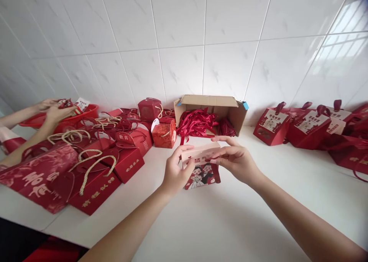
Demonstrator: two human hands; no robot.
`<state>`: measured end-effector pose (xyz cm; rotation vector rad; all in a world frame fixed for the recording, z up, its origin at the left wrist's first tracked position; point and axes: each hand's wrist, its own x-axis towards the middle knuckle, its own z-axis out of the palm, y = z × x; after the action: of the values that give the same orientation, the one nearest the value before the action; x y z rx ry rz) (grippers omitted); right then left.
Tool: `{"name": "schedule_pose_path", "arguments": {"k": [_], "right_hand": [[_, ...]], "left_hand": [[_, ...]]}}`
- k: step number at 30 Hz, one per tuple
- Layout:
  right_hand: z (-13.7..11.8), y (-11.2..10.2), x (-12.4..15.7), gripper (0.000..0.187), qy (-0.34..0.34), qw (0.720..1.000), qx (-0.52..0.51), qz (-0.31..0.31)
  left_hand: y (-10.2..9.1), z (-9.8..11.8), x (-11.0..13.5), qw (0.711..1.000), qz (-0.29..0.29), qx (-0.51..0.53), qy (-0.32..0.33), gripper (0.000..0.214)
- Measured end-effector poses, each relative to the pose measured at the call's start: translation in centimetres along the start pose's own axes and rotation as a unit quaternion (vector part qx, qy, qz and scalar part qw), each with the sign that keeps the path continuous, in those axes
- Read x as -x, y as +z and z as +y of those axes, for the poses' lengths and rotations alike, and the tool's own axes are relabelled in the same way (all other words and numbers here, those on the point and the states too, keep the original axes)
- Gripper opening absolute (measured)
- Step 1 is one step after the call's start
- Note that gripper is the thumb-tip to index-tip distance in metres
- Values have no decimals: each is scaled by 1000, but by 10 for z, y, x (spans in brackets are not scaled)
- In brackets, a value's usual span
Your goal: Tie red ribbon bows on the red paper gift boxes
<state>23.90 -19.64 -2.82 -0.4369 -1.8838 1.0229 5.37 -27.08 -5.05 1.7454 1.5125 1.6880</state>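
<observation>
A small gift box (pixel 202 174) printed with a cartoon bride and groom stands on the white table in front of me. Its pale pink upper part carries red lettering. My left hand (pixel 178 168) grips the box's left side, thumb on the printed front. My right hand (pixel 234 158) pinches the upper right edge between thumb and fingers, and a small bit of red shows at those fingertips. Right behind the box is an open cardboard box (pixel 209 100), laid with its opening toward me, holding dark red ribbons (pixel 198 122).
Many red gift boxes (pixel 129 164) with rope handles crowd the left side. Ribbon-topped red boxes (pixel 271 126) stand at right. At far left another person's hands (pixel 59 110) hold a small package over a red basin (pixel 90 112). A tiled wall (pixel 181 70) closes the back.
</observation>
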Motion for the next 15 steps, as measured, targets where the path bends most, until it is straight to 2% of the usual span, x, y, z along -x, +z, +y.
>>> {"name": "schedule_pose_path", "arguments": {"k": [2,5,9,15], "right_hand": [[0,3,6,9,-35,997,62,10],[-5,7,11,18,-87,987,131,22],[-10,11,12,23,-114,985,131,2],[-11,11,15,23,-121,979,161,6]], "left_hand": [[0,2,2,1000,-3,15,2,16],[2,4,5,998,-9,28,47,12],[6,7,13,993,-57,74,77,16],[11,8,22,988,-84,122,52,17]]}}
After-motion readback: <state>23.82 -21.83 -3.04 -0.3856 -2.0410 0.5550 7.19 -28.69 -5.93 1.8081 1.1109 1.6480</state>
